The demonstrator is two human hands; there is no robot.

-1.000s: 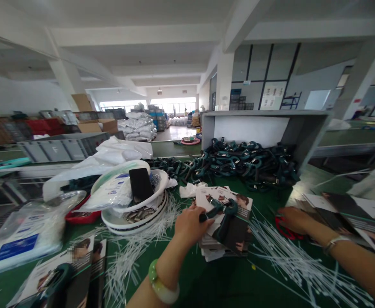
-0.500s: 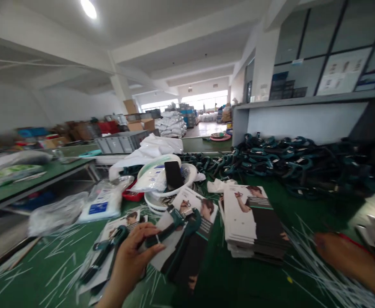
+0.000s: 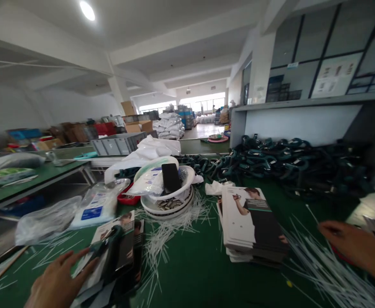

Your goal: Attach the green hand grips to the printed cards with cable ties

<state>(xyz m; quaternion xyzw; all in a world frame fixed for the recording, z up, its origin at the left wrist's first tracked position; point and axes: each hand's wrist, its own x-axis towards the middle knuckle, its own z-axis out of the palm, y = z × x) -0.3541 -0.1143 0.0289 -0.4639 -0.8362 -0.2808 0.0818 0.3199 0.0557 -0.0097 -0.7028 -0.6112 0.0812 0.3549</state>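
Loosely, the left hand [image 3: 61, 276] spreads open at a tool [image 3: 112, 252] on cards [image 3: 128, 244]. The right hand [image 3: 346, 239] is by ties [image 3: 328, 273], its grip unclear

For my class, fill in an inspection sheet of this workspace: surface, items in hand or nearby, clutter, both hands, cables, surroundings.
Surface: green tabletop, strewn with white strips.
Work items: dark green tool on the left card pile; card stack to its right; tool heap behind.
Clutter: black phone over a white bowl; plastic bag.
Left hand: fingers spread beside the dark green tool; contact unclear.
Right hand: by the white strips, above a mostly hidden red item; grip unclear.
Cables: nothing seen on the tabletop.
Surroundings: grey crate, white sacks, ceiling light.
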